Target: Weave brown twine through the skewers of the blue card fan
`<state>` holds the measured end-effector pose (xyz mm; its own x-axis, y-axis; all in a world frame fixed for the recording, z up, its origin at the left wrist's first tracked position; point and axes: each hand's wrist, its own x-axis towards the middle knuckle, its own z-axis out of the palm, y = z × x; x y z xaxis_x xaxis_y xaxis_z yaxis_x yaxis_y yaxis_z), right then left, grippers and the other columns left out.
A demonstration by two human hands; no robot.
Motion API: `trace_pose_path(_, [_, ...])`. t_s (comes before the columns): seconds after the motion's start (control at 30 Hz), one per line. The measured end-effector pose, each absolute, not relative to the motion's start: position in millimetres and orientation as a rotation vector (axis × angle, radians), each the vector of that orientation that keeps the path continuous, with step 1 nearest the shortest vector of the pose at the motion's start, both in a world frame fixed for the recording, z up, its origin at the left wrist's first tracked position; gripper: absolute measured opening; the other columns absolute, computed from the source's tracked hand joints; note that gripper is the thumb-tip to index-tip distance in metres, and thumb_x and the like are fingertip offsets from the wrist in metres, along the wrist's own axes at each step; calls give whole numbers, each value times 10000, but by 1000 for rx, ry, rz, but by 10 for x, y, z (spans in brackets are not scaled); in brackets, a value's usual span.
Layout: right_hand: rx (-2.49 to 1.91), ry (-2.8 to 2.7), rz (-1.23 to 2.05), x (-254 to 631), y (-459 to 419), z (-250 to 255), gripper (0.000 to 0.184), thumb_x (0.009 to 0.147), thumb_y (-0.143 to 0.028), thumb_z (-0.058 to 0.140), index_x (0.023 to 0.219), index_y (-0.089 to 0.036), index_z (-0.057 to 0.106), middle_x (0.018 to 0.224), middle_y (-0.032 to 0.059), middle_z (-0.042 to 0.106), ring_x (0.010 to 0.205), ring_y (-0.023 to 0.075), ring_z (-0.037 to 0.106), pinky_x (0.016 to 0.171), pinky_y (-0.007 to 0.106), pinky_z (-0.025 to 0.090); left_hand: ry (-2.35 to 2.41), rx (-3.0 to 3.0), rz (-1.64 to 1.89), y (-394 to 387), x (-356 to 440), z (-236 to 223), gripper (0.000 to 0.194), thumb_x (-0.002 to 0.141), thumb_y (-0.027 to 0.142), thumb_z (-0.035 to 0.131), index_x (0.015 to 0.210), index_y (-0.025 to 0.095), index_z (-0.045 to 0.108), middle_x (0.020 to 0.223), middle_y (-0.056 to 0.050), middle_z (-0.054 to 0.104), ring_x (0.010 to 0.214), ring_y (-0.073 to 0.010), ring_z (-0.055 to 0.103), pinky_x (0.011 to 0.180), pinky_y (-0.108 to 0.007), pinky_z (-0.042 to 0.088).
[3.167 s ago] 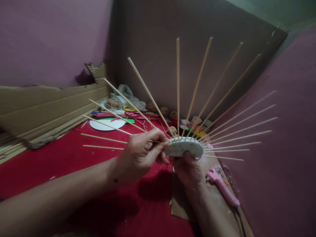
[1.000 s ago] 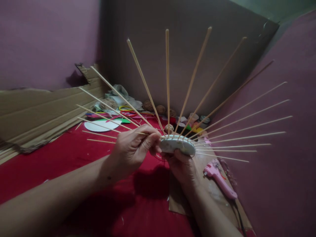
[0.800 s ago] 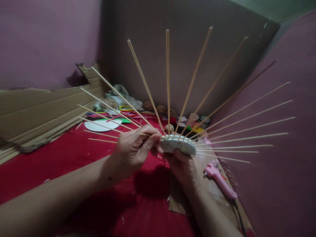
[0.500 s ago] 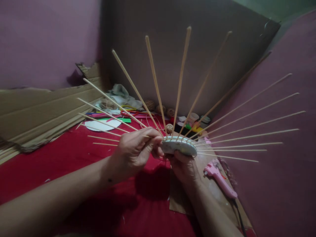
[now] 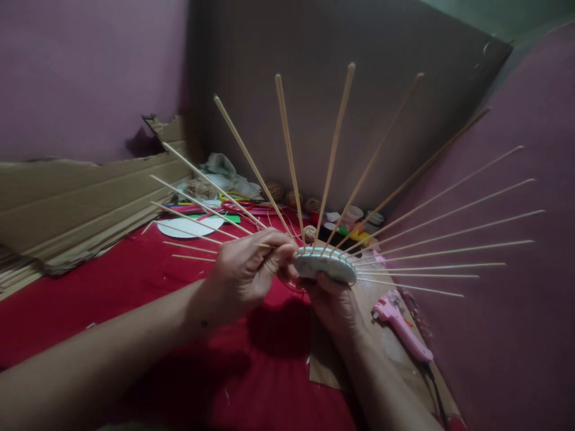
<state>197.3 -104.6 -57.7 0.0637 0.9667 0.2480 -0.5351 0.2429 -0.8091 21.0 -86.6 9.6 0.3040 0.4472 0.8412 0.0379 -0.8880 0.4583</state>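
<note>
White disc (image 5: 323, 268) is held up between four and five o'clock of the view's centre, hub of a fan of thin wooden sticks (image 5: 334, 149) running out from its rim, from nine o'clock through twelve to just past three. At its nine o'clock edge, the left hand (image 5: 245, 269) has thumb and fingers pinching one stick; anything else in that pinch is hidden. At five o'clock the right hand (image 5: 335, 305) clasps the disc from below, thumb against the near face. Taken from the disc, a pink glue gun (image 5: 402, 329) lies at four on a brown board (image 5: 326, 359). One small twine ball (image 5: 309, 234) rests near eleven, a larger twine ball (image 5: 201, 189) farther off at ten. Between nine and ten, a flat white piece (image 5: 188, 227) lies on red cloth (image 5: 171, 371).
</note>
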Motion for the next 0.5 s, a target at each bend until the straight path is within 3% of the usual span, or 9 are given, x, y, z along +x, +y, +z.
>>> trace_pose_path(0.37, [-574,-923,1255,1961,-1065,-565,253,675,-222,709,924,-185,685,922,46,710,779,196,634,624,291,479,416,2207,1640,-843,224,54,101,878,134,470,889,164,566,637,12,663,542,-89,639,545,-198,546])
trace_pose_path(0.5, [-588,-895,1251,1960,-1069,-571,285,664,-211,717,945,-185,682,935,42,710,815,201,637,695,314,488,408,2260,1622,-837,222,38,98,876,126,473,890,159,564,627,19,657,526,-80,635,533,-177,531])
